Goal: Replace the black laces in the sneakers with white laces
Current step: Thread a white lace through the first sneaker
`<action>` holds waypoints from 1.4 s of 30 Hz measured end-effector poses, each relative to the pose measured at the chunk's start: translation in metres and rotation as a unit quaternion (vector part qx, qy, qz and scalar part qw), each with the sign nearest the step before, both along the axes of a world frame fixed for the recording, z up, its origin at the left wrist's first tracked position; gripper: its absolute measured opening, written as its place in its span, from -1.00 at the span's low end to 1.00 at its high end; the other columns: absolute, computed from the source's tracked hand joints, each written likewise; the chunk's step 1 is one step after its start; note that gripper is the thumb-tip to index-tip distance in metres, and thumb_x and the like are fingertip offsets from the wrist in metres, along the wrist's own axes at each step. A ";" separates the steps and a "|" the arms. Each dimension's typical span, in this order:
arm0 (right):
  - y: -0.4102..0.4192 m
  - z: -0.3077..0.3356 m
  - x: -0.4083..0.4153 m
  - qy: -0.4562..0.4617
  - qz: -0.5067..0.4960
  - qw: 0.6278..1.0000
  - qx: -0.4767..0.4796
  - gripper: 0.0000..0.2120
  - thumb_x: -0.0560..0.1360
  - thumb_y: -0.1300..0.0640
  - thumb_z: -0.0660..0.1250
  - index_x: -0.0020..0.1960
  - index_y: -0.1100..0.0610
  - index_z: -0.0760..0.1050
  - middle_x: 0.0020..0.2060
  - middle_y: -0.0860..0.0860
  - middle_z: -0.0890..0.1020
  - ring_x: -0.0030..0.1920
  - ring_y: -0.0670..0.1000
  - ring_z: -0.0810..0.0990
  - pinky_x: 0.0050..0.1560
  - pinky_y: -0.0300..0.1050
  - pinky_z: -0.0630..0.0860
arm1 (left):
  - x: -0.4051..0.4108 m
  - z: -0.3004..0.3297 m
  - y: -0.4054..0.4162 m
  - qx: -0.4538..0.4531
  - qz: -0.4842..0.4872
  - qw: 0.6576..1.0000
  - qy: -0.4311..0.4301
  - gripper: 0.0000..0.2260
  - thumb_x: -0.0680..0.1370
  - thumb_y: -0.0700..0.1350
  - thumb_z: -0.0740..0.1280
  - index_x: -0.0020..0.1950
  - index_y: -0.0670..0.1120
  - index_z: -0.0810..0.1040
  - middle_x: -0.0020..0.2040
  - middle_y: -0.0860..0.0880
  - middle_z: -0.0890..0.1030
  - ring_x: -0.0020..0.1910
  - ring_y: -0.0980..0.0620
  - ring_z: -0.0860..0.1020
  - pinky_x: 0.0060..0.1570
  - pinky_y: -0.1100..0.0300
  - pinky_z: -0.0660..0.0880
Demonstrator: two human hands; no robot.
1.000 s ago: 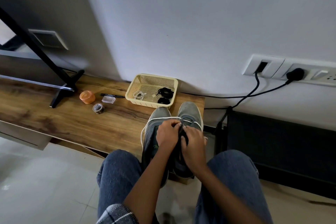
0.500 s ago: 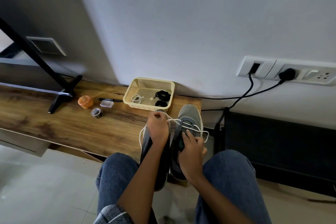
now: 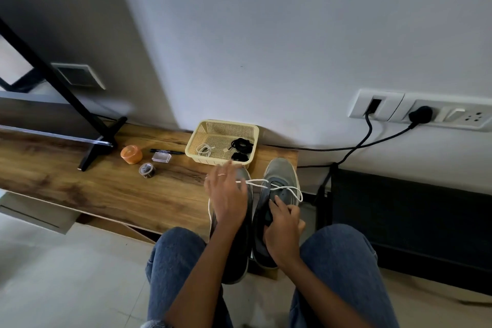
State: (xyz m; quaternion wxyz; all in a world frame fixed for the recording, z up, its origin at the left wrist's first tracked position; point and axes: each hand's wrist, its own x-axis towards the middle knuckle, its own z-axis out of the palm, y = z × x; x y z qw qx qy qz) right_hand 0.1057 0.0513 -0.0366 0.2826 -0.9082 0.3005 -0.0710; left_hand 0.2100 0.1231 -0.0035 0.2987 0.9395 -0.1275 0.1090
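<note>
A: Wooden low bench stands against a white wall, and on it, in the head view, there is a cream plastic basket. Inside the basket I see coiled black laces and one more coiled white lace. Two grey sneakers lie side by side at the near end of the bench, toes toward the wall.

B: And the hands?

A: The left hand hovers over the left sneaker with the fingers spread wide and a little blurred; I think it holds nothing, though one end of the white lace passes just under its fingertips. The right hand is closed on the tongue and collar of the right sneaker and keeps it steady. The white lace is threaded in the lower eyelets of the right sneaker, and its loose ends go out to both sides.

B: What can go wrong from here?

A: In my judgement, the free end can slide back through the eyelet, because no fingers pinch it now. Also the two ends seem not equal, so the lacing may finish lopsided. If the left hand reaches toward the basket, it can push the small things near it, like the orange round container or the tape roll. The left sneaker's lacing is hidden under the hand, so I cannot tell its state
</note>
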 end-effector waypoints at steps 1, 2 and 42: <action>0.000 0.000 0.000 -0.001 0.002 1.000 0.000 -0.50 0.47 0.31 0.26 0.36 -0.03 0.42 0.37 -0.16 0.38 0.19 -0.03 0.28 0.10 -0.08 0.17 | -0.003 -0.006 -0.004 0.043 -0.047 0.998 0.003 -0.70 0.51 -0.16 0.37 0.24 -0.01 0.54 0.24 0.00 0.57 0.37 -0.06 0.37 0.42 -0.11 0.16; 0.000 0.000 0.000 -0.002 0.003 1.000 -0.001 -0.51 0.47 0.30 0.27 0.35 -0.03 0.43 0.36 -0.16 0.39 0.19 -0.03 0.30 0.10 -0.08 0.19 | -0.006 -0.010 -0.009 0.072 -0.090 0.993 0.022 -0.73 0.54 -0.13 0.34 0.24 0.03 0.55 0.23 0.04 0.58 0.39 0.00 0.35 0.45 -0.06 0.04; -0.003 -0.004 -0.001 -0.013 0.027 0.999 0.032 -0.48 0.50 0.30 0.29 0.44 0.11 0.33 0.44 0.02 0.34 0.46 0.05 0.23 0.41 0.02 0.19 | -0.014 -0.005 -0.018 0.216 -0.104 0.967 0.088 -0.78 0.63 0.06 0.17 0.21 0.13 0.54 0.13 0.11 0.61 0.32 0.08 0.35 0.36 0.03 -0.03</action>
